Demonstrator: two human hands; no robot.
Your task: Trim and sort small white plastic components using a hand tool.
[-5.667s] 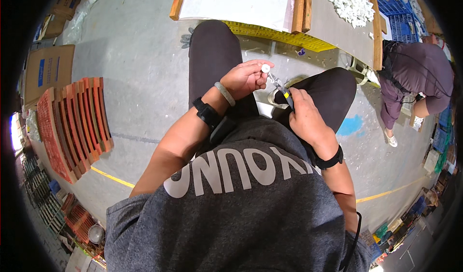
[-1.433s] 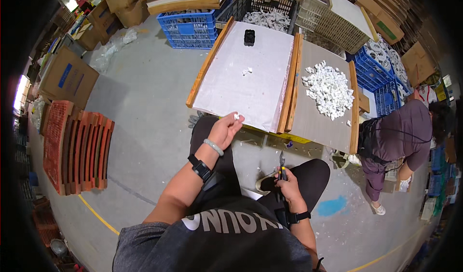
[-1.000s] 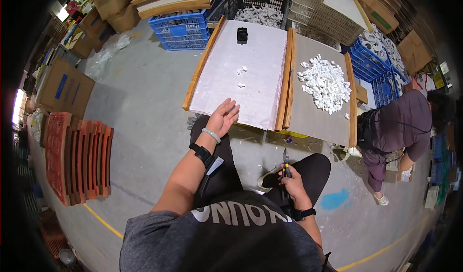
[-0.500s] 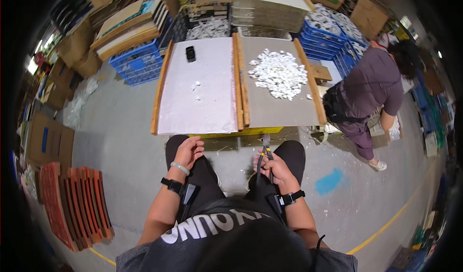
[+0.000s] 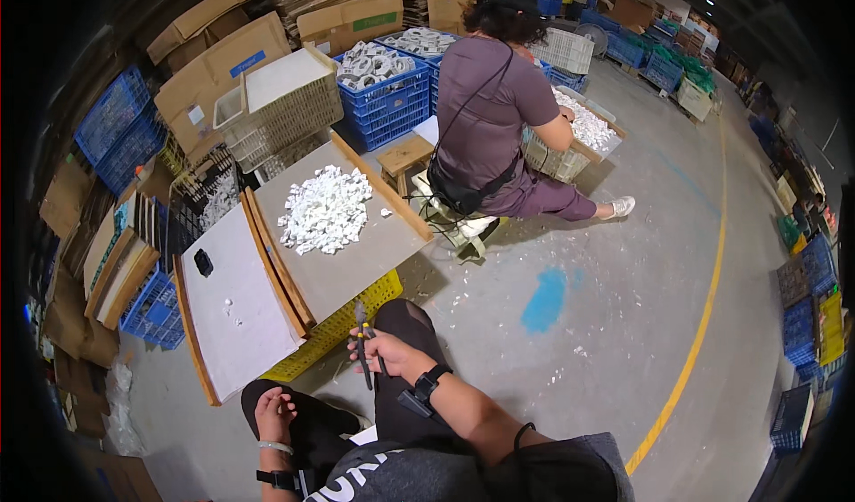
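My right hand [image 5: 392,353] grips a pair of black-handled pliers with yellow accents [image 5: 361,316], jaws pointing away from me, over my right thigh. My left hand [image 5: 275,411] rests over my left knee, fingers loosely curled and apart, with nothing visible in it. Beyond my knees are two wood-edged boards side by side. On the grey right board [image 5: 365,269] lies a heap of small white pieces [image 5: 326,210], with one piece apart near the edge. The pale left board [image 5: 240,275] carries a few white bits [image 5: 229,308] and a small black device [image 5: 203,262].
A co-worker [image 5: 485,101] sits at the right, hands by another tray of white pieces [image 5: 592,130]. A yellow crate [image 5: 334,337] stands under the boards. Blue crates [image 5: 383,101], a pale basket [image 5: 294,110] and cardboard [image 5: 223,79] line the back. A yellow line [image 5: 695,359] crosses the floor.
My view has swung to the right, so the boards now sit at the left and the co-worker nearer the middle. The pliers stay in my right hand; my left stays free.
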